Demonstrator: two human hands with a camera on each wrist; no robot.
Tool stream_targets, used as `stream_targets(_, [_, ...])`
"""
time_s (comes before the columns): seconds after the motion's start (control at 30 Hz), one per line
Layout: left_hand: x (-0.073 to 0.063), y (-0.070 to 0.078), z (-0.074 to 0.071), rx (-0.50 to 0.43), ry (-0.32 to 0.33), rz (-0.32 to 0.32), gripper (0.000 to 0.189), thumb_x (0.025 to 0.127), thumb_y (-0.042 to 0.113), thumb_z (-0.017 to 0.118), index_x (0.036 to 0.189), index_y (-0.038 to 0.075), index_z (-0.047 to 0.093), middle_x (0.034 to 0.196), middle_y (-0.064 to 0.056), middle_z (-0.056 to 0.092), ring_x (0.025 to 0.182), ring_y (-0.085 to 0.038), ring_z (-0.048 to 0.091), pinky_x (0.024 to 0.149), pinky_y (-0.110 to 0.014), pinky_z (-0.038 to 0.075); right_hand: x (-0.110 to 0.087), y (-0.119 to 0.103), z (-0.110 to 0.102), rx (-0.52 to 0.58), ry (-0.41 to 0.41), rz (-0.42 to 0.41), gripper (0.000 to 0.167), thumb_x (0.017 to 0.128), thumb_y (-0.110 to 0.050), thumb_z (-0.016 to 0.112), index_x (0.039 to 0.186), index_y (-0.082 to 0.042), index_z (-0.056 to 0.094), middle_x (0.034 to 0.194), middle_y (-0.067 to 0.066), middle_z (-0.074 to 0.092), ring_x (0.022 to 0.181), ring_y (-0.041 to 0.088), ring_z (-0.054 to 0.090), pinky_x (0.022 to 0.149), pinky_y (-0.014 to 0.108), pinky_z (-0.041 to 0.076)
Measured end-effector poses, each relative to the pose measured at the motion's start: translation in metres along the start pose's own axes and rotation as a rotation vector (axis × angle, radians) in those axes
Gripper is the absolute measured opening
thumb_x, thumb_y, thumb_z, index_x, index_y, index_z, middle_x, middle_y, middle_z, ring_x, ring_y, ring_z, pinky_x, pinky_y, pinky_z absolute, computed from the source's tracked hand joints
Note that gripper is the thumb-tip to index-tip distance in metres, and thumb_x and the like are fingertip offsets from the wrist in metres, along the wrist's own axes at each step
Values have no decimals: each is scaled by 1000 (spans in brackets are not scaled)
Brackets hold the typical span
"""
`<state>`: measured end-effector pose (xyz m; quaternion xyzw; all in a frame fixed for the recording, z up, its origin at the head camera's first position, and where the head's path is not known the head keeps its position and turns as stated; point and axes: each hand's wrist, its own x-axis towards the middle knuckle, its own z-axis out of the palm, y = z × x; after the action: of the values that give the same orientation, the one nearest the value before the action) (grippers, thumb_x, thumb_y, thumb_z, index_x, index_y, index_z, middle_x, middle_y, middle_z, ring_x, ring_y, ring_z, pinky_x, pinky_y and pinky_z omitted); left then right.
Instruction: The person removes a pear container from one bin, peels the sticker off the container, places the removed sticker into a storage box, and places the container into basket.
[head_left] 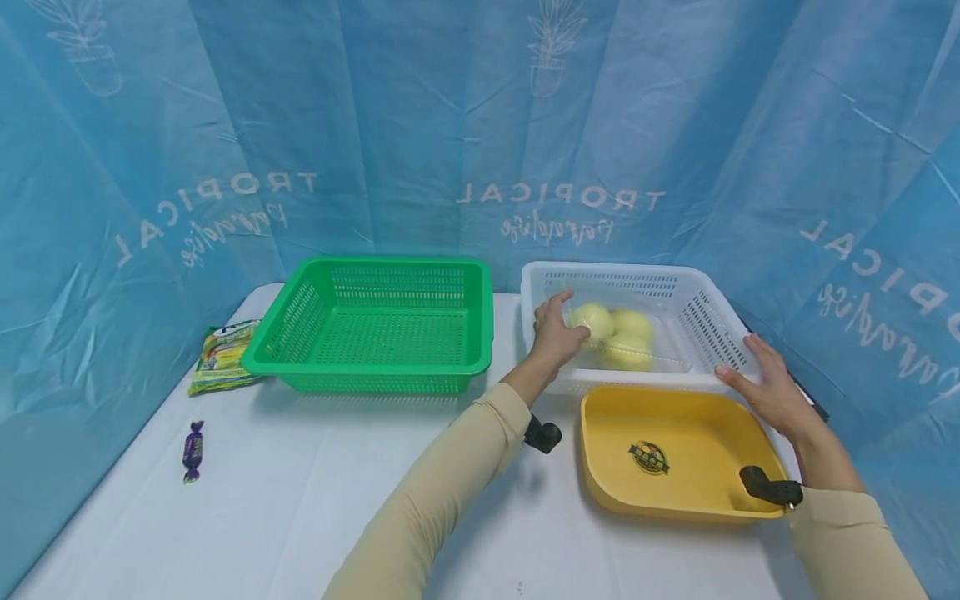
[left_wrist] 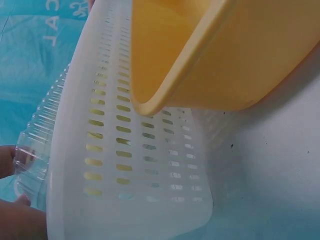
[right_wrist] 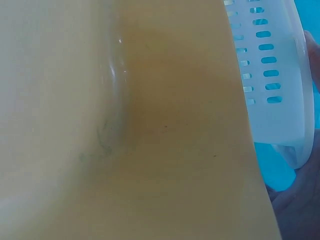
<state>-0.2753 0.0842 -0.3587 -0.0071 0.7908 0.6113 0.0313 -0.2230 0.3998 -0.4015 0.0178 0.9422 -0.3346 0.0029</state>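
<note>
In the head view, my left hand (head_left: 553,335) reaches over the left front of a white basket (head_left: 615,379). Its thumb and fingers pinch the end of a clear plastic box (left_wrist: 32,150), whose ribbed edge rises above the basket rim in the left wrist view. Three round pale yellow-green fruits (head_left: 628,352) show through the clear plastic inside the basket. At the basket's right front corner is my right hand (head_left: 776,396), its fingers fairly straight and spread, thumb and fingertips right at the rim.
A yellow basin (head_left: 682,508) with a dark label stands in front of the white basket, under both wrists. Left of it sits a green basket (head_left: 390,337). Farther left lie a yellow-green packet (head_left: 223,357) and a purple-wrapped candy (head_left: 192,452). Blue curtains (head_left: 420,133) hang behind.
</note>
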Motion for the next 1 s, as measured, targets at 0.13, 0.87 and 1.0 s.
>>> stream_targets(0.13, [0, 1, 1, 42, 2, -21, 72, 82, 3, 64, 144, 25, 36, 151, -10, 26, 136, -28, 33, 100, -40, 44, 0, 0, 0, -1, 3, 4, 97, 88, -55, 53, 152, -20, -10, 156, 19, -21, 133, 62, 6, 88, 81, 19])
stream_targets(0.87, [0, 3, 2, 298, -60, -63, 76, 83, 5, 61, 149, 23, 27, 146, -17, 36, 130, -31, 41, 92, -39, 47, 1, 0, 1, 4, 5, 29, 96, 88, -54, 54, 152, -22, -11, 156, 19, -22, 133, 62, 8, 86, 81, 21])
stream_targets(1.0, [0, 4, 3, 333, -65, -67, 76, 83, 6, 60, 150, 22, 26, 147, -16, 36, 133, -31, 39, 96, -39, 46, 1, 0, 1, 8, 4, 21, 96, 89, -53, 54, 152, -21, -10, 156, 20, -21, 133, 61, 8, 87, 81, 21])
